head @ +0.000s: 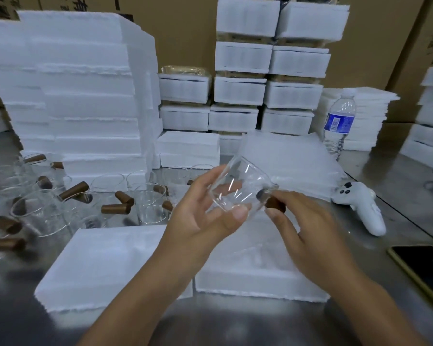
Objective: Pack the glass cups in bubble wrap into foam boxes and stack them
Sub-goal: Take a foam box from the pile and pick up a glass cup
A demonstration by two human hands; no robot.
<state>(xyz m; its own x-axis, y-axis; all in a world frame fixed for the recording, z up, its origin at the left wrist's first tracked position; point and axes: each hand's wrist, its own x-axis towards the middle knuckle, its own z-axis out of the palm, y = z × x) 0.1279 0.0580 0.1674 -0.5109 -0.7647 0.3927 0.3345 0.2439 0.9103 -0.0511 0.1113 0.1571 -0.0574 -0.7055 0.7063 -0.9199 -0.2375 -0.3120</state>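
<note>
A clear glass cup (238,186) with a brown wooden handle (275,205) hangs tilted above the table's middle. My left hand (205,216) cups its body, thumb curled on the near side. My right hand (308,226) pinches the brown handle. Below them lie two white foam boxes: one (103,265) at the front left, another (255,275) under my right hand with a thin wrap sheet on it. Several more glass cups (43,211) with brown handles stand and lie on the left of the steel table.
A tall pile of foam lids (73,96) rises at the back left. Packed foam boxes (268,71) are stacked behind. A foam sheet pile (285,161), a water bottle (339,121), a white controller (360,208) and a phone (423,268) sit on the right.
</note>
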